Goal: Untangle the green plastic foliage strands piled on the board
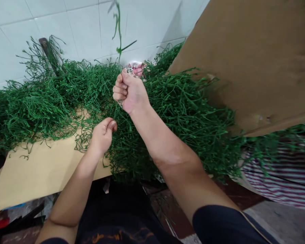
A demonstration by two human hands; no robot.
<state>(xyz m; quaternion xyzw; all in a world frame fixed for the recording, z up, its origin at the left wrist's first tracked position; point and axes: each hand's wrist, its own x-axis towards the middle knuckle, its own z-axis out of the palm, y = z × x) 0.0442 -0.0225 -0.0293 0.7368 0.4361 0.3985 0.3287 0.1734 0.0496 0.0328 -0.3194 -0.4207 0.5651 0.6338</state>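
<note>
Holding a single green stem [119, 30] straight up, the right hand [130, 90] is fisted tight around its lower end, so the strand stands clear of the tangle and its side shoots hang free against the white tiled wall [66, 20]. Something small and metallic sits at the top of that fist, can't make out what it is. The left hand [103, 135] is lower and nearer, fingers curled in with the thumb pressed to the fingertips, pinching what looks like a thin bit of the green stuff, right at the near edge of the big pile of green stems [53, 98]. That pile sprawls across a tan cardboard-covered surface [35, 173], heaped toward the far wall, probably so loose pieces stay in reach. Bare cardboard is open at the near left, the only real free room. On the right a big cardboard sheet [249, 61] leans over the pile and boxes that side in, with striped fabric [282, 179] below it.
</note>
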